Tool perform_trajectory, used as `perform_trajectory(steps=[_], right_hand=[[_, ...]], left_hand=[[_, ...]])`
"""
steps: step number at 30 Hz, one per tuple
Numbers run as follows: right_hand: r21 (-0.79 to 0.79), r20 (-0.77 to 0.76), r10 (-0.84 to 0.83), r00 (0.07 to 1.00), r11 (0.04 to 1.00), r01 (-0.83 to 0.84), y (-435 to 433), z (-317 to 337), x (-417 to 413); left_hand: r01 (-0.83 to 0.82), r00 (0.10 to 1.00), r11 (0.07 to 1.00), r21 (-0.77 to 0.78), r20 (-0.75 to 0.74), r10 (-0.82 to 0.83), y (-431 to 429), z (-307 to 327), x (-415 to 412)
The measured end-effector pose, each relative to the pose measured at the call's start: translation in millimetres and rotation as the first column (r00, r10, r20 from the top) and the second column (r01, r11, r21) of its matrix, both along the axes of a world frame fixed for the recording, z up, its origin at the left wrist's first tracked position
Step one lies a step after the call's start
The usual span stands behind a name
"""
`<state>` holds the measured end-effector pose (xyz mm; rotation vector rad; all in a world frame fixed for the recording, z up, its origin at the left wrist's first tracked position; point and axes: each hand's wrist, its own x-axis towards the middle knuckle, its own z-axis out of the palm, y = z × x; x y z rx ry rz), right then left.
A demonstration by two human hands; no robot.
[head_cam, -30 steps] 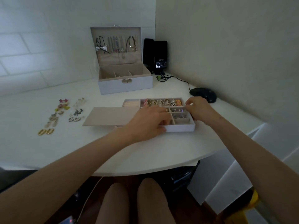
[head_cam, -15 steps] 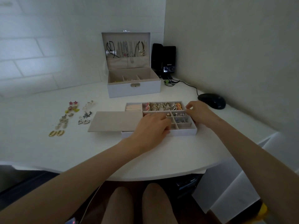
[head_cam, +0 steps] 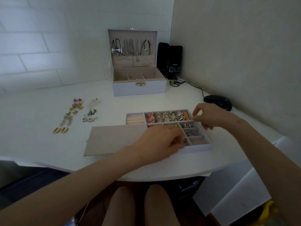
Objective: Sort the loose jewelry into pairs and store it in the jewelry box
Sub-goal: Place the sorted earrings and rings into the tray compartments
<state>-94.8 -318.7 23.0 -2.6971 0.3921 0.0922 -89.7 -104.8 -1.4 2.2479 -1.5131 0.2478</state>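
Left hand (head_cam: 162, 141) curled knuckles-up over divided tray's (head_cam: 199, 147) front middle compartments, fingertips hidden (can't tell if it grasps anything). Right hand (head_cam: 211, 119) at tray's far right corner, thumb and forefinger pinched close; anything between them too small to tell. Paired earrings (head_cam: 67, 117) on table (head_cam: 40, 144) at left; jewelry box (head_cam: 140, 89) open behind.

A white jewelry box (head_cam: 139, 88) stands open at the back, its lid upright with necklaces (head_cam: 132, 48) hanging inside. Nearer, a white divided tray (head_cam: 197, 147) holds rings and earrings in its compartments. To the left, loose earrings (head_cam: 67, 117) lie paired in two columns.
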Motion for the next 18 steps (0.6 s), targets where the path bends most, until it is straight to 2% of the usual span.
perform_trajectory(steps=[2, 4, 7, 11, 18], right_hand=[[-0.05, 0.194, 0.027, 0.981, 0.999, -0.018, 10.7, 3.8, 3.8], [0.007, 0.287, 0.072, 0.955, 0.997, -0.078, 27.1, 7.7, 8.9], [0.046, 0.276, 0.188, 0.943, 0.977, -0.208, 54.6, 10.1, 21.1], [0.069, 0.268, 0.301, 0.915, 0.941, -0.33, 91.0, 9.9, 45.8], [0.156, 0.302, 0.381, 0.874, 0.885, -0.439, 156.8, 15.7, 112.0]], left_hand=[[-0.057, 0.998, 0.998, -0.038, -0.031, 0.056, 2.9, 1.0, 5.1], [-0.132, 0.99, 0.989, -0.071, -0.058, 0.128, 7.9, 2.4, 12.7], [-0.265, 0.962, 0.958, -0.106, -0.103, 0.254, 21.3, 5.0, 34.0], [-0.433, 0.9, 0.896, -0.099, -0.092, 0.425, 51.9, 12.3, 75.2], [-0.708, 0.705, 0.702, -0.078, -0.139, 0.696, 113.3, 29.3, 154.9]])
